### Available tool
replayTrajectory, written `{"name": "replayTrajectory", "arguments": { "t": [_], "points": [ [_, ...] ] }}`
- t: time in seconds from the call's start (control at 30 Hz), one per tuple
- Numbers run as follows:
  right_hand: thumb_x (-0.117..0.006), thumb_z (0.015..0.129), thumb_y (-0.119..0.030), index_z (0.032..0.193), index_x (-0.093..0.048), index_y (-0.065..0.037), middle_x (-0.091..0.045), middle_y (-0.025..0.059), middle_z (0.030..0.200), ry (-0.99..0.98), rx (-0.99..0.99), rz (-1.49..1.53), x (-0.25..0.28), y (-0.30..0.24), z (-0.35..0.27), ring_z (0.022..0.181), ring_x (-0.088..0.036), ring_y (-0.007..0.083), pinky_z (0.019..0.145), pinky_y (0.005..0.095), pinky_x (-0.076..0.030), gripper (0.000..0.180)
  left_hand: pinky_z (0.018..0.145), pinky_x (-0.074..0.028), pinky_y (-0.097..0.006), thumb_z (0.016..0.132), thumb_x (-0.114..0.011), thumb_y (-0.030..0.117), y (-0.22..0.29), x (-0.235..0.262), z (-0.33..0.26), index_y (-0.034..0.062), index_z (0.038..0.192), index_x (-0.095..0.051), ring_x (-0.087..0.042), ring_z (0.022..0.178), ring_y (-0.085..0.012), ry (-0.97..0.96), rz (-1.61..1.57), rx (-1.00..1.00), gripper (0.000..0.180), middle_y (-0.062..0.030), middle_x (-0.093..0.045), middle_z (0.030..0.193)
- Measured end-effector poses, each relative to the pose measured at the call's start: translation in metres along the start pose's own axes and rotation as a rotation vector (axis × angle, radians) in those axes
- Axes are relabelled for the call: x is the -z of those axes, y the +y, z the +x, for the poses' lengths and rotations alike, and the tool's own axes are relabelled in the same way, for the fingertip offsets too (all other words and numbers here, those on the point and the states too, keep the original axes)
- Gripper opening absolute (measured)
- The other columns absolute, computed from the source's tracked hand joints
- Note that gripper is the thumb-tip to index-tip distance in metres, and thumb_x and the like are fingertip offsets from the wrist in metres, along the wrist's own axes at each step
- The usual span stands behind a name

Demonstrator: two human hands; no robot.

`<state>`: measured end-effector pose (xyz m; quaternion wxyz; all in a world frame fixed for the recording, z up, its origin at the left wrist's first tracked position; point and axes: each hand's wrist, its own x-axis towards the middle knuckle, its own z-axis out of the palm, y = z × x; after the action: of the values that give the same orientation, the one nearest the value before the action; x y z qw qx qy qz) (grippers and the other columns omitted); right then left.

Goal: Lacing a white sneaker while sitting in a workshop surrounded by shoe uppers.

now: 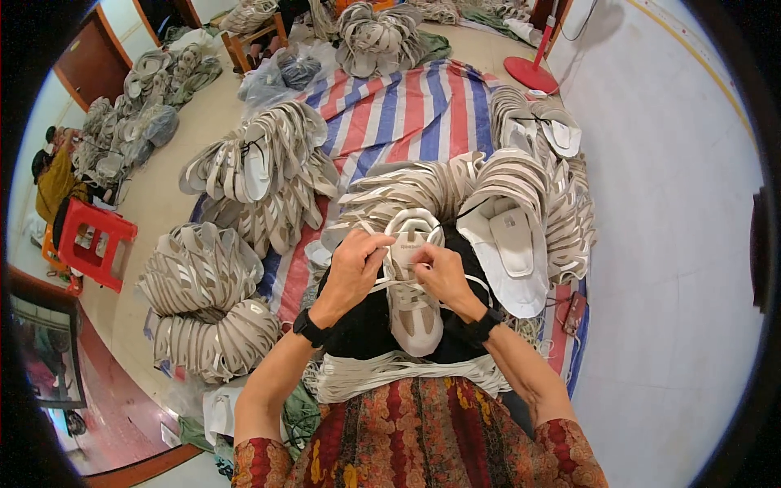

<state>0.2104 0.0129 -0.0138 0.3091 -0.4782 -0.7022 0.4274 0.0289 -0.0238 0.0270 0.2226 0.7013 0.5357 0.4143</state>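
Note:
A beige and white sneaker upper [416, 321] lies on black cloth across my lap, toe toward me. White shoelace [381, 285] runs through its lower eyelets, with loose strands out to both sides. My left hand [355, 267] is closed at the left eyelet edge, thumb and forefinger pinching the lace. Over the tongue, my right hand [446, 281] is also pinched, on the lace near the right eyelets; its fingertips partly hide it. A bundle of white shoelaces [407, 376] rests across my lap, against my patterned top.
Tied stacks of shoe uppers [508, 236] sit just beyond and right of my hands. More stacks [207, 301] stand at the left on a striped sheet [399, 114]. A red stool [96, 240] is at far left, near a person in yellow. A white wall [659, 268] bounds the right.

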Motion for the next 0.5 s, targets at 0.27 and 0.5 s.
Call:
{"name": "replayTrajectory", "arguments": {
  "t": [0.27, 0.5],
  "points": [
    [-0.059, 0.068, -0.012, 0.074, -0.060, -0.004, -0.056, 0.0070, 0.068, 0.011, 0.468, -0.563, 0.003, -0.011, -0.006, 0.067, -0.057, 0.0235, 0.060, 0.0363, -0.042, 0.010, 0.067, -0.048, -0.021, 0.084, -0.053, 0.000, 0.020, -0.002, -0.001, -0.0016, 0.099, -0.058, -0.058, 0.072, -0.0093, -0.133, -0.887, 0.291, 0.016, -0.0031, -0.059, 0.081],
    [-0.056, 0.068, -0.011, 0.075, -0.055, -0.005, -0.050, 0.0061, 0.071, -0.020, 0.659, -0.923, -0.011, -0.009, 0.004, 0.069, -0.052, 0.0217, 0.061, 0.0357, -0.039, 0.010, 0.068, -0.049, -0.022, 0.081, -0.056, -0.003, 0.012, 0.003, -0.001, -0.0005, 0.110, -0.051, -0.059, 0.073, -0.0103, -0.064, -0.655, 0.187, 0.029, -0.0045, -0.061, 0.080]
  ]
}}
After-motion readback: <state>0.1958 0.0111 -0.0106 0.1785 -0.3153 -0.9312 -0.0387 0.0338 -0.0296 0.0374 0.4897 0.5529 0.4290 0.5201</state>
